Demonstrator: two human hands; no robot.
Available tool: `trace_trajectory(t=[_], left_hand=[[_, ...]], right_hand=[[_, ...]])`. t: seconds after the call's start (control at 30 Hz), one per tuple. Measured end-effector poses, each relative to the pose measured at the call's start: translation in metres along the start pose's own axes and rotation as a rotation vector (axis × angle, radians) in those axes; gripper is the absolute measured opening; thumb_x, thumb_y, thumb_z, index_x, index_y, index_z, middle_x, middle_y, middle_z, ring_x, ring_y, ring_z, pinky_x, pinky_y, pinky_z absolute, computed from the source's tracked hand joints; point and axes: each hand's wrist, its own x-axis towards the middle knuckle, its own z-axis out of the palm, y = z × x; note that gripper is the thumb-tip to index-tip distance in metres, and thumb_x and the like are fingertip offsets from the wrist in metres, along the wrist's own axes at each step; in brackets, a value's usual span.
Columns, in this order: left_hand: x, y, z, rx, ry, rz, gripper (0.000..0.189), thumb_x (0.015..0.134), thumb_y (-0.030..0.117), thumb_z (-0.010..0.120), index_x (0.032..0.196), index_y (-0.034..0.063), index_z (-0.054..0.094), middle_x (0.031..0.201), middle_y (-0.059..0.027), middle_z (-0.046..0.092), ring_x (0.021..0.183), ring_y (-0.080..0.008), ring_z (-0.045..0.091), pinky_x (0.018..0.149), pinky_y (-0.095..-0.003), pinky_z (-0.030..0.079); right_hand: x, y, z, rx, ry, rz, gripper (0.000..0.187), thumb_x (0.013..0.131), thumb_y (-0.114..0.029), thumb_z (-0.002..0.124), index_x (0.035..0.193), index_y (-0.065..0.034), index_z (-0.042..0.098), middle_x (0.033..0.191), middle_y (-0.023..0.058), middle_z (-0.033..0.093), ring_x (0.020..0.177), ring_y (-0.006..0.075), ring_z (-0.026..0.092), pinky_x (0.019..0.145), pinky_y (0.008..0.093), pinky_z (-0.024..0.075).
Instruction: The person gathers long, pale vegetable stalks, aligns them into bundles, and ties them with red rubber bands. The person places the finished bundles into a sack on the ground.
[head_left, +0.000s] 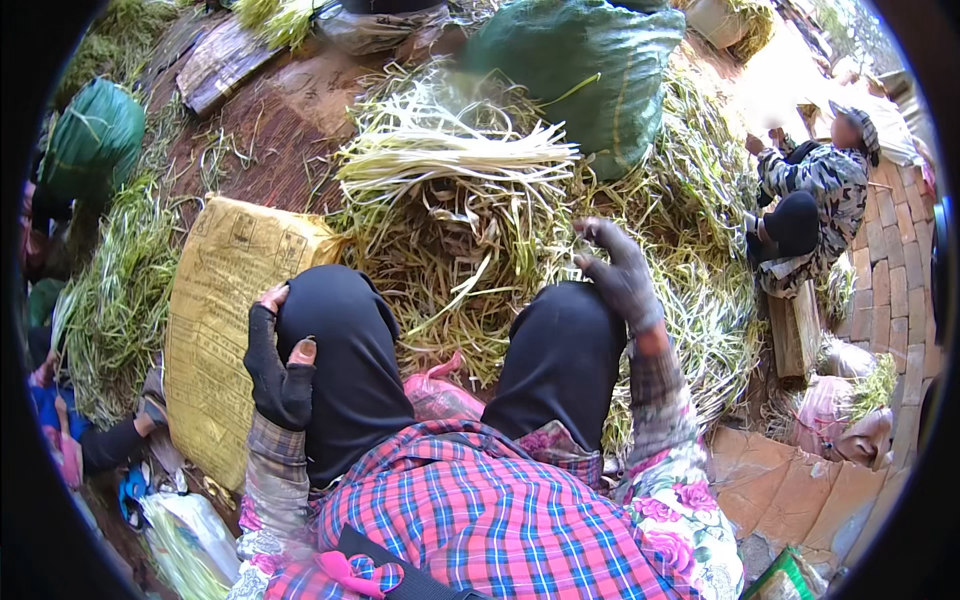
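My left hand (281, 360), in a dark fingerless glove, rests against the outer side of my left knee with thumb and fingers apart. Beside my right knee hovers my right hand (619, 270), also gloved. Its fingers are spread and slightly curled, and I see nothing between them. Beyond my knees lies a bundle of long pale stalks (457, 154) with whitish stems, on top of a heap of loose green and dry leaves (457, 292). A yellow woven sack (225, 322) bearing print lies left of my left hand. Between my legs shows a pink plastic bag (442, 394).
A large green sack (577, 82) stands behind the bundle. Another person (814, 187) sits at the right beside more stalks, near a brick floor (889, 285). Part of a person (105, 442) shows at the left edge. Flattened cardboard (795, 487) lies at lower right; a wooden board (225, 64) lies upper left.
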Motion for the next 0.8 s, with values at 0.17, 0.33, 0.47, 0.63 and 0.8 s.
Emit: trace_trajectory(t=[0.17, 0.33, 0.47, 0.63, 0.8], left_hand=[[0.018, 0.002, 0.004, -0.006, -0.032, -0.013, 0.059, 0.085, 0.029, 0.058, 0.128, -0.0088, 0.046, 0.128, -0.0232, 0.051, 0.124, -0.0335, 0.048, 0.108, -0.0408, 0.033], [0.006, -0.009, -0.008, -0.043, 0.056, -0.056, 0.064, 0.085, 0.038, 0.059, 0.128, -0.0084, 0.046, 0.129, -0.0222, 0.051, 0.123, -0.0319, 0.048, 0.107, -0.041, 0.034], [0.001, -0.012, -0.017, -0.061, 0.106, -0.092, 0.069, 0.086, 0.044, 0.06, 0.129, -0.0079, 0.046, 0.128, -0.0207, 0.051, 0.123, -0.0304, 0.048, 0.106, -0.0402, 0.035], [-0.001, -0.016, -0.022, -0.103, 0.121, -0.103, 0.069, 0.086, 0.045, 0.06, 0.13, -0.0077, 0.046, 0.128, -0.0203, 0.051, 0.122, -0.0302, 0.049, 0.106, -0.04, 0.035], [0.003, -0.018, -0.023, -0.1, 0.089, -0.084, 0.07, 0.086, 0.045, 0.06, 0.129, -0.0084, 0.046, 0.128, -0.0206, 0.051, 0.122, -0.0302, 0.049, 0.106, -0.0404, 0.035]], right_hand=[[0.108, 0.037, 0.042, -0.607, 0.0, -0.224, 0.057, 0.072, -0.018, 0.072, 0.125, -0.0083, 0.053, 0.126, 0.0132, 0.056, 0.121, 0.0314, 0.05, 0.102, 0.0448, 0.0397], [0.179, 0.051, 0.097, -0.814, -0.158, -0.141, 0.06, 0.075, -0.014, 0.067, 0.132, -0.0109, 0.048, 0.134, 0.0125, 0.051, 0.126, 0.0312, 0.047, 0.106, 0.0491, 0.0366], [0.192, 0.053, 0.115, -0.974, -0.274, -0.018, 0.063, 0.074, -0.016, 0.068, 0.133, -0.013, 0.047, 0.134, 0.0136, 0.05, 0.126, 0.0324, 0.047, 0.102, 0.0539, 0.0371], [0.205, 0.055, 0.121, -1.058, -0.298, 0.026, 0.058, 0.07, -0.02, 0.073, 0.125, -0.0131, 0.054, 0.13, 0.0125, 0.053, 0.123, 0.0329, 0.049, 0.102, 0.0531, 0.0368], [0.203, 0.052, 0.119, -1.122, -0.309, 0.031, 0.044, 0.074, -0.024, 0.071, 0.116, -0.0143, 0.06, 0.116, 0.0096, 0.063, 0.115, 0.0319, 0.056, 0.096, 0.0551, 0.0396]])
